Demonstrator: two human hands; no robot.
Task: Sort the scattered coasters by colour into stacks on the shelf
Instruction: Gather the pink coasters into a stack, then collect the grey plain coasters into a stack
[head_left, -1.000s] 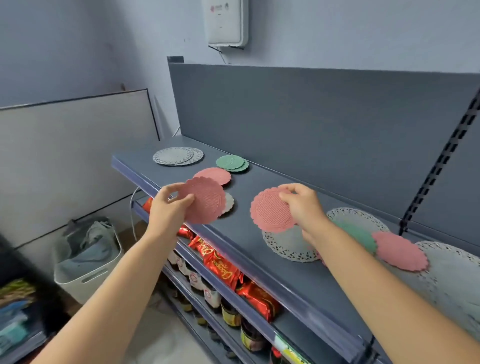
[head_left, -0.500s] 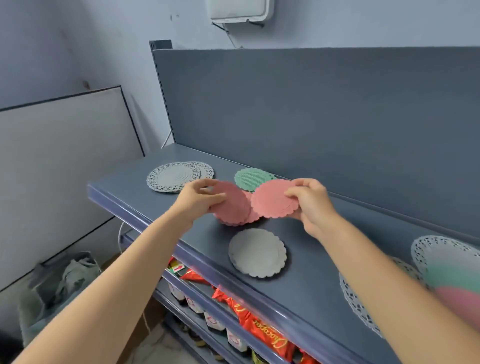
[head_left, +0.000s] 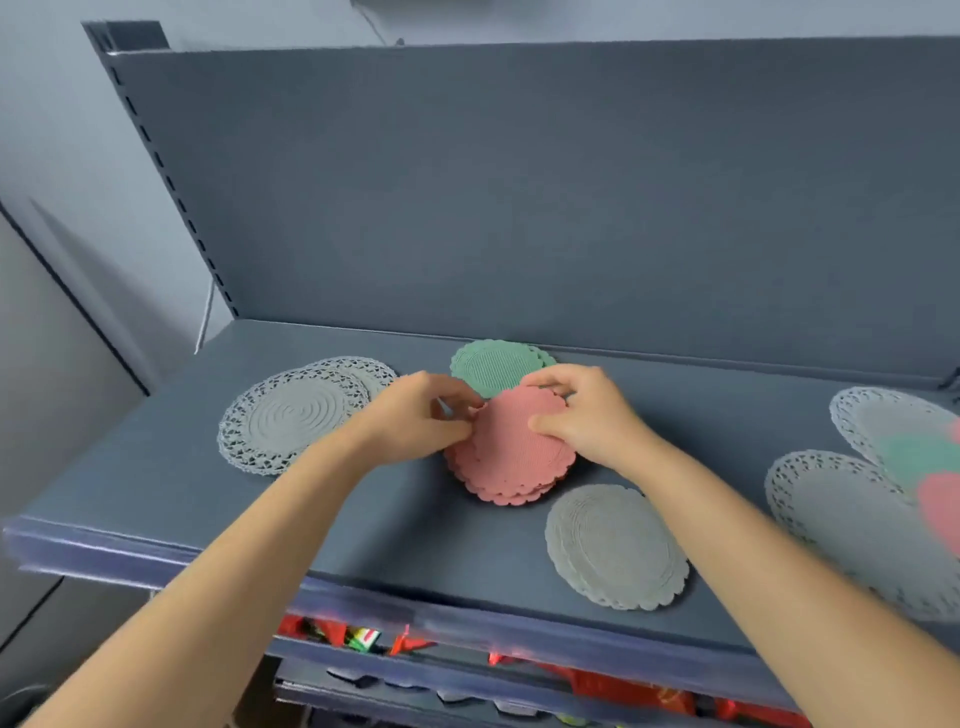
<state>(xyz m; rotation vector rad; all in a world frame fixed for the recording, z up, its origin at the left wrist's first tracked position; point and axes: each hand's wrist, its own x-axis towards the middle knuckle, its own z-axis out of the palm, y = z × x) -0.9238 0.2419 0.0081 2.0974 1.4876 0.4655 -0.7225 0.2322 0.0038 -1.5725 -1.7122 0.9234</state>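
Sorting is judged to be partly done. A pink coaster stack (head_left: 511, 452) lies on the shelf (head_left: 156, 483) between the two grips and is held by both. The left grip (head_left: 415, 421) is closed in a pinch on the stack's left rim, fingers curled. The right grip (head_left: 582, 415) is curled over the far right rim, with the thumb laid on the top coaster. Just beyond both grips a green coaster stack (head_left: 488, 364) is seen, its near edge hidden by the pink one; whether they touch cannot be told. Left of the left grip, two grey lace mats (head_left: 291, 415) are laid overlapping. On the near side of the right grip, toward the shelf front, plain grey coasters (head_left: 618, 548) are set apart from the pink ones. Well out to the right of the right grip more work is left: large lace mats (head_left: 852, 514) are spread, with a loose green coaster (head_left: 914, 452) and a loose pink coaster (head_left: 940, 499) lying on them, blurred at the frame edge. The pink coasters are round and thin, with scalloped rims and a fine ribbed surface. The layers sit slightly offset at the near edge, so squaring up is judged to be the step in hand.
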